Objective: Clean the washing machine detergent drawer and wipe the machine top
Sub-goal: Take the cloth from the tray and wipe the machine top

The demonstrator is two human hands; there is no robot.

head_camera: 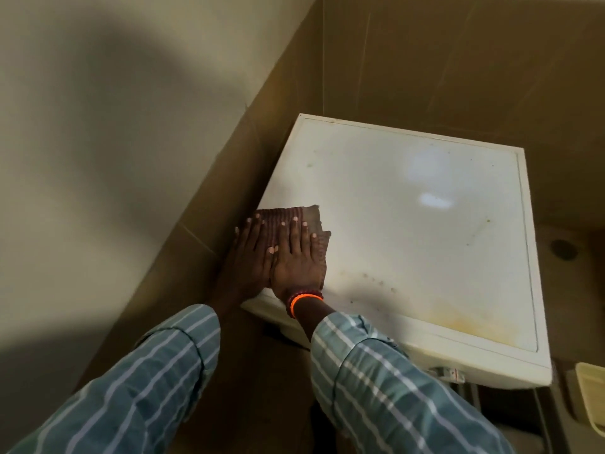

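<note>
The white washing machine top (409,224) fills the right half of the view, with yellowish stains near its front edge and small dark specks. A brown ribbed cloth (278,217) lies flat on its near left corner. My left hand (250,257) and my right hand (299,257) rest side by side on the cloth, palms down, fingers spread and pressing it to the surface. An orange and red bracelet is on my right wrist. The detergent drawer is not visible.
A cream wall (114,142) rises on the left with brown tiles (458,60) below and behind the machine. A narrow gap runs between the machine's left side and the tiled wall. A cream plastic object (591,391) sits at the lower right on the floor.
</note>
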